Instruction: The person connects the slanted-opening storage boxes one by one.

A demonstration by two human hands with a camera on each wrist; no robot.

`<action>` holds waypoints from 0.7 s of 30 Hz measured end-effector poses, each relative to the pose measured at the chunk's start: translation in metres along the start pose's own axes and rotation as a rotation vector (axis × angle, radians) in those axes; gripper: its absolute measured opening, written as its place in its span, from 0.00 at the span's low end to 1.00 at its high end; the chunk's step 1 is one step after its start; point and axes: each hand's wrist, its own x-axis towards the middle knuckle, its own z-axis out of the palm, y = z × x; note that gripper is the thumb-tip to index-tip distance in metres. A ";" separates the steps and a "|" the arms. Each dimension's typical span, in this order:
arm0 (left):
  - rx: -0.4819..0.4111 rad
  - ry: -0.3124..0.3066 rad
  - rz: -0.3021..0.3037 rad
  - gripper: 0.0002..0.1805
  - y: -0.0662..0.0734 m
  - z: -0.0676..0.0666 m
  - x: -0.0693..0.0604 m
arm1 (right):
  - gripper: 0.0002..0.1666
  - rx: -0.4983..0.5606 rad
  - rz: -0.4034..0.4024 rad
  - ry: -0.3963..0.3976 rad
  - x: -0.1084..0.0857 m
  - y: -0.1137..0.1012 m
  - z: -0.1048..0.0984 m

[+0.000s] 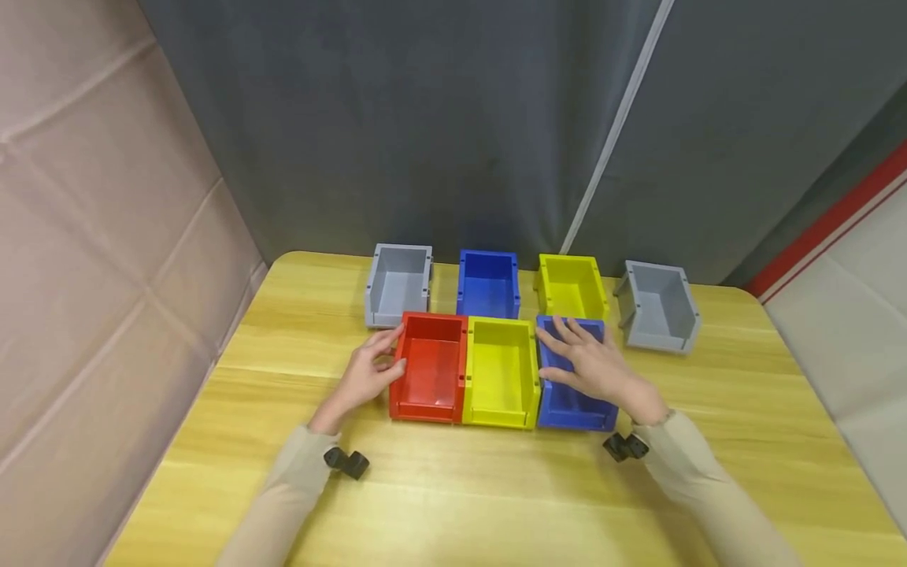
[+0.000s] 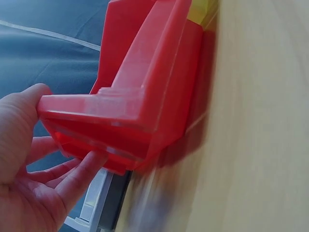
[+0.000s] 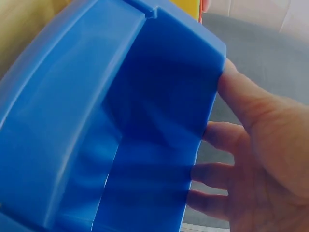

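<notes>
Three bins stand side by side in a front row: a red bin (image 1: 430,370), a yellow bin (image 1: 500,374) in the middle and a blue bin (image 1: 577,413) on the right. At the red bin's left side is my left hand (image 1: 368,370); its thumb and fairly straight fingers touch the rim and outer wall in the left wrist view. My right hand (image 1: 595,366) reaches over the blue bin with fingers spread. In the right wrist view, its thumb (image 3: 241,92) and fingertips touch the edge of a blue wall. The hand hides part of the blue bin's inside.
Behind stands a spaced row: a grey bin (image 1: 399,283), another blue bin (image 1: 488,283), another yellow bin (image 1: 572,285) and a second grey bin (image 1: 659,307). The wooden table (image 1: 453,504) ends at a dark curtain (image 1: 397,126). A pale wall (image 1: 106,236) borders the left.
</notes>
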 end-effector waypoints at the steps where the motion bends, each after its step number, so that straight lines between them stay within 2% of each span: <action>1: 0.000 -0.003 -0.003 0.33 -0.001 0.000 0.000 | 0.42 0.000 0.001 0.002 0.000 0.000 0.000; 7: 0.004 0.000 0.017 0.33 0.002 0.000 0.000 | 0.42 0.016 0.016 0.007 -0.001 0.001 0.006; 14: 0.021 -0.027 0.008 0.31 0.036 -0.006 0.000 | 0.44 0.077 0.056 -0.027 -0.004 0.004 0.024; 21: 0.027 -0.024 0.000 0.31 0.041 -0.008 0.000 | 0.43 0.118 0.045 0.017 -0.003 0.010 0.030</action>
